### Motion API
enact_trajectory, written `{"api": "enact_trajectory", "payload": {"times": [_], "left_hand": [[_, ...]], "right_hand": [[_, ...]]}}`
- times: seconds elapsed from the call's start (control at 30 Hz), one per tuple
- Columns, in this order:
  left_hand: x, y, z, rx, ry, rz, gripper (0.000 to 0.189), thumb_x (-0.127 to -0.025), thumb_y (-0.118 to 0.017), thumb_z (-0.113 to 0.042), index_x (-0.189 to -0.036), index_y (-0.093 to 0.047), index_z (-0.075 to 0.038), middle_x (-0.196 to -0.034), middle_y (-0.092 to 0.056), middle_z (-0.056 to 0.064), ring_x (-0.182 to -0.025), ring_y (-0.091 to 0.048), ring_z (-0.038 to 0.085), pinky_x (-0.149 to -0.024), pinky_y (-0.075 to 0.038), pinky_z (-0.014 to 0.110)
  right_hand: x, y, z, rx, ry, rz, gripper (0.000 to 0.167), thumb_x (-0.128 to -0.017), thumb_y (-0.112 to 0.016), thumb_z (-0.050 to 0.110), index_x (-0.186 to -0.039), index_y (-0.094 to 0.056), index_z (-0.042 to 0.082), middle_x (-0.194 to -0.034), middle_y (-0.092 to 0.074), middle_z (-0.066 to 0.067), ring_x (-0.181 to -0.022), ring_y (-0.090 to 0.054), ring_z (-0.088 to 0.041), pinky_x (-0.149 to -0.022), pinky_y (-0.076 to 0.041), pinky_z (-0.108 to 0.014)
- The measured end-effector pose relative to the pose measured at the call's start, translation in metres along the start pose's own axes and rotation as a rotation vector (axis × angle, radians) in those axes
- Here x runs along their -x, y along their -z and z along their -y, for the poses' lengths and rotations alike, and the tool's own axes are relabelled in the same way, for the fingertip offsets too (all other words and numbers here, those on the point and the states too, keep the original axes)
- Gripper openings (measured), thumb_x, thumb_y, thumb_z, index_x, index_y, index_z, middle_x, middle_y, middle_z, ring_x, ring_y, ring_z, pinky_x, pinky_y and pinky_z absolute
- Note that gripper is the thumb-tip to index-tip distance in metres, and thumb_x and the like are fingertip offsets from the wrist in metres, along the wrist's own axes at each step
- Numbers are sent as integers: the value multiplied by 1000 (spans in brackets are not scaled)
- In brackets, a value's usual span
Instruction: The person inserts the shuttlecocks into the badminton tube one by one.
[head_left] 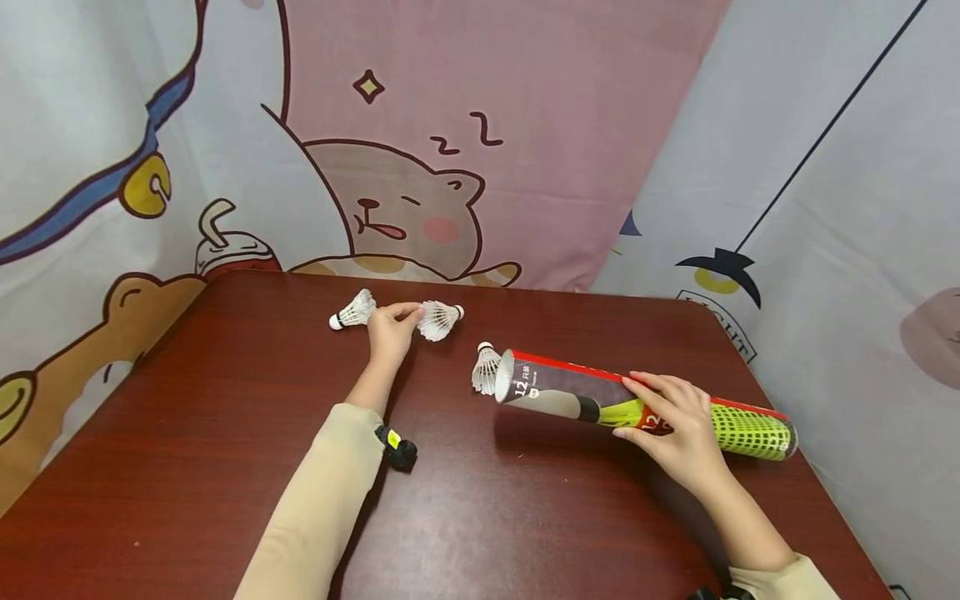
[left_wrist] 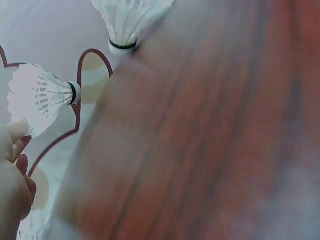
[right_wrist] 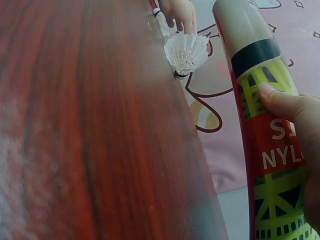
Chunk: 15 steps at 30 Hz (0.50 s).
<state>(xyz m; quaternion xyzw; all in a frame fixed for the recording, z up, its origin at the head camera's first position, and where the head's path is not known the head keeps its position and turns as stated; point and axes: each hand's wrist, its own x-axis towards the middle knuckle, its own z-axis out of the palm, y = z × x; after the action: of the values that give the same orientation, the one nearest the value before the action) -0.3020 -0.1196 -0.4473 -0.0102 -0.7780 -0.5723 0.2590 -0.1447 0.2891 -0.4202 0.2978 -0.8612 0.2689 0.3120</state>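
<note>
My left hand (head_left: 392,333) pinches the feather edge of a white shuttlecock (head_left: 442,320) near the back of the table. In the left wrist view, thumb and finger meet at the skirt of this shuttlecock (left_wrist: 42,97), its cork pointing away from the hand. Another shuttlecock (head_left: 354,311) lies just left of that hand. A third shuttlecock (head_left: 486,369) is beside the open mouth of a printed shuttlecock tube (head_left: 555,387). My right hand (head_left: 678,429) grips the tube around its middle, thumb on the near side (right_wrist: 280,102). The tube's open end faces left, with a shadow below it.
The dark red wooden table (head_left: 450,508) fills the lower view. A cartoon-printed curtain (head_left: 555,167) hangs behind its back edge and along both sides. A black wrist camera (head_left: 400,452) sits on the left sleeve.
</note>
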Motion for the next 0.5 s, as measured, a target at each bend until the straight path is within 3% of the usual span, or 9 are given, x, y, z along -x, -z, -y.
{"api": "enact_trajectory", "payload": {"times": [0.23,0.37,0.5], "left_hand": [[8,5,-13,61,-84,20,10,-81,-75,-3,-87,-74,5,-84,-71,17,-79,-60,29,-83,-40,35],[16,9,-23,123,-57,52,11,-80,-76,-3,-87,-74,6,-86,-71,18,-83,-61,27,-83,-41,33],[25,14,-32,167,-7,90,13,-80,-76,-4,-88,-74,5,-87,-71,17,-84,-59,17,-75,-43,25]], "right_hand": [[0,1,2,1,-35,39,71,-76,-67,62,-127,-64,12,-126,-59,-9,-116,-43,-28,-88,-23,-45],[0,2,2,0,-37,38,71,-76,-68,61,-126,-64,11,-126,-59,-9,-115,-43,-29,-88,-23,-45],[0,2,1,3,-35,32,71,-76,-68,61,-126,-64,11,-126,-59,-10,-115,-43,-29,-89,-23,-46]]}}
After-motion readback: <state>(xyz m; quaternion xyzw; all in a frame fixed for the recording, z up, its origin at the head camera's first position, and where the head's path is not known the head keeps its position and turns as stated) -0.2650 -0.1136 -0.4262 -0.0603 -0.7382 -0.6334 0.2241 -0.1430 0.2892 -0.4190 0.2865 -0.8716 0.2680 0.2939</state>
